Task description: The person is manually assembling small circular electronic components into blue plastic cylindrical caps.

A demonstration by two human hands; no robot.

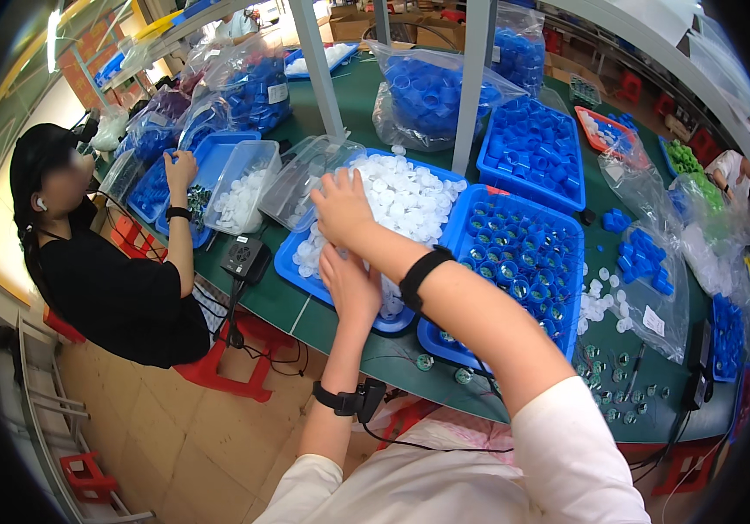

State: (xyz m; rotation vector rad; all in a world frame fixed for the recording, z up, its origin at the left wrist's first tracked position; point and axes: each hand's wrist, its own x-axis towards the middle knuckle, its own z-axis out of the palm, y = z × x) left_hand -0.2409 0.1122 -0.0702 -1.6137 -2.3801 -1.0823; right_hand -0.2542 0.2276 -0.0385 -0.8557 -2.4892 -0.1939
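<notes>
My right hand [340, 210] reaches across into a blue tray [292, 262] heaped with small white round caps [405, 201]; its fingers rest on the pile, and I cannot tell if they grip any. My left hand [350, 284] lies below it at the tray's near edge, fingers curled down among the caps. Both wrists carry black bands. Right of this tray stands another blue tray [480, 205] filled with upright blue caps [519, 253].
A co-worker in black sits at the left, one hand [178, 168] over a blue bin. Clear bags of blue caps [432, 92], a tray of blue caps [532, 148], loose white caps [598, 306] and small round inserts [619, 384] lie on the green table [305, 319]. Two metal posts rise from it.
</notes>
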